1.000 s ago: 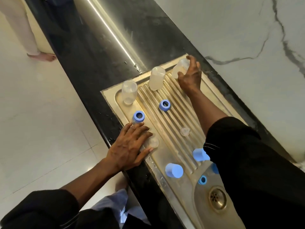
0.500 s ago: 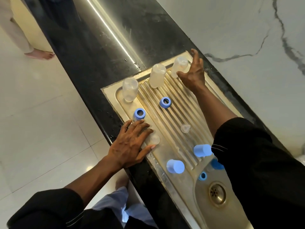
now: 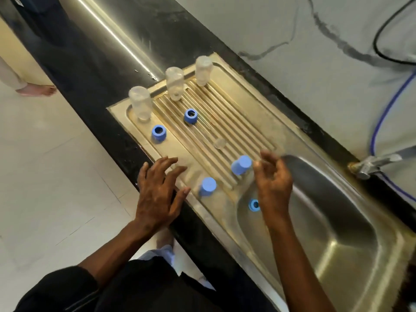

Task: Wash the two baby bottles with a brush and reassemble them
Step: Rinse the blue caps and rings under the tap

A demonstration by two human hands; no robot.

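Observation:
Three clear bottle bodies stand upside down along the far end of the steel drainboard [image 3: 247, 104]: one at the left [image 3: 140, 102], one in the middle [image 3: 174, 82], one at the back [image 3: 203, 70]. Two blue collar rings [image 3: 159, 134] [image 3: 191, 115] and a clear teat [image 3: 219, 143] lie on the ribs. Two blue caps [image 3: 241, 165] [image 3: 207, 186] stand nearer me. A third blue ring [image 3: 254, 205] lies in the sink basin [image 3: 337, 210]. My left hand [image 3: 159, 190] rests flat on the drainboard's front edge. My right hand [image 3: 273, 181] hovers with loosely curled fingers beside the cap, holding nothing.
A black stone counter [image 3: 94, 70] frames the sink. A tap [image 3: 373, 164] with a blue hose [image 3: 387, 102] sits at the right wall. Another person's bare foot [image 3: 37, 90] stands on the tiled floor at the left.
My right hand let go of the back bottle and drew back toward me, now beside the blue cap at the basin's edge. My left hand stayed on the drainboard edge.

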